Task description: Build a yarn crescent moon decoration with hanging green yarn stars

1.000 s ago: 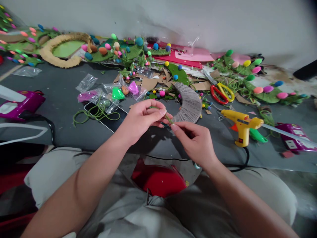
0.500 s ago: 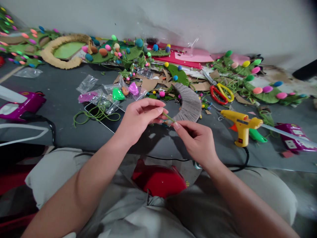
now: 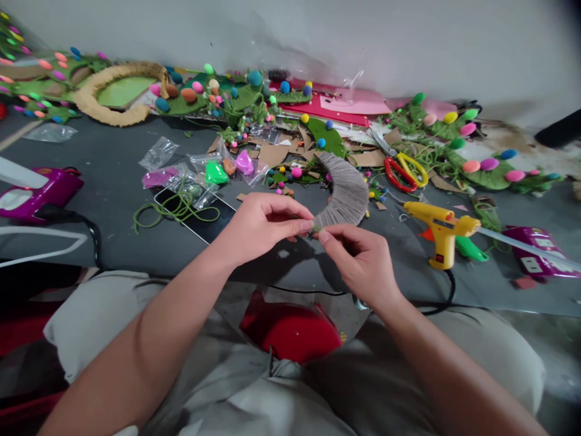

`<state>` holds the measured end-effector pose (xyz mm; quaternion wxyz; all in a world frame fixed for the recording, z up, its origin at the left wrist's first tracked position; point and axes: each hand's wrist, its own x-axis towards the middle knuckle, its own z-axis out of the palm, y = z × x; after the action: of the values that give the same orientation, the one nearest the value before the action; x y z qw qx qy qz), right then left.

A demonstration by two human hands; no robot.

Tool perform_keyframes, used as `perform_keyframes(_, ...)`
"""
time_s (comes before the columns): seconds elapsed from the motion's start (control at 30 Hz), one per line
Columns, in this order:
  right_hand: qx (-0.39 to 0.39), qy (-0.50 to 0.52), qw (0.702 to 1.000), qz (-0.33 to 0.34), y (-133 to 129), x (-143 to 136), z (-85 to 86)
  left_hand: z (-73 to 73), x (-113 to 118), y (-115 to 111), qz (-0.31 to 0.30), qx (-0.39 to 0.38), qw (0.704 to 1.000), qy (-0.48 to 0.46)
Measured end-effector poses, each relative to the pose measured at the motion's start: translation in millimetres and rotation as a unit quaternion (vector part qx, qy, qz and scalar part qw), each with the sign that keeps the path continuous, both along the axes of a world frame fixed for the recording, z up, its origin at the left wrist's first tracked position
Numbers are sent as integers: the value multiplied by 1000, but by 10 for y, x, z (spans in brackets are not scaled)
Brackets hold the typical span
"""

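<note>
A person sits at a dark grey table [image 3: 113, 181] strewn with craft supplies, both bare forearms reaching forward over pale trousers. The left hand [image 3: 258, 227] and right hand [image 3: 358, 257] meet fingertip to fingertip, each pinched narrow on a thin green cord [image 3: 315, 228], of which only a tiny bit shows between the thumbs.

That pinch sits just in front of a grey twine-wrapped crescent [image 3: 345, 191], a curved, ribbed form lying flat on the table; the cord end is right by its lower tip, though whether it touches cannot be told.

To the right of the crescent stands a yellow glue gun [image 3: 442, 233], glossy plastic, with a black cable trailing from its handle. Behind and right of the crescent lie scissors [image 3: 406, 169] with red and yellow loop handles.

To the left of the crescent, a loose tangle of green string [image 3: 177, 209] rests over a flat black phone [image 3: 200, 218], beside crinkled clear plastic bags [image 3: 200, 172] holding bright pink and green shapes. Far behind and left of the crescent lies a fuzzy tan ring [image 3: 113, 91] around a light green centre. Round pompoms [image 3: 254, 77] in many colours dot the green felt leaves along the wall.
</note>
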<state>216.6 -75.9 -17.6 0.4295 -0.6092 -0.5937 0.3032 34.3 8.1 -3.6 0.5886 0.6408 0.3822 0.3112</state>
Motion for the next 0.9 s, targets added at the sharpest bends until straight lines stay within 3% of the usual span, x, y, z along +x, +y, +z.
perform_keyframes(0.2, -32, -33, 998, 52, -139, 101, -10, -8, -49, -76, -109, 58, 987, 106)
perform_keyframes(0.33, -55, -43, 996, 57, -251, 178, -34, 2, -22, -189, -172, 187, 951, 174)
perform_keyframes(0.53, -79, -71, 992, 64, -294, 278, -41, -165, 8, -262, -180, 297, 915, 206)
perform_keyframes(0.67, -97, -119, 980, 123, -357, 644, 70, -285, -67, -214, -150, 366, 893, 214)
perform_keyframes(0.8, -206, -240, 948, 34, -580, 1306, 153, -298, -154, -152, -118, 408, 874, 238)
perform_keyframes(0.9, -214, -333, 912, -105, -698, 1740, 120, -298, -147, -129, -109, 442, 855, 249)
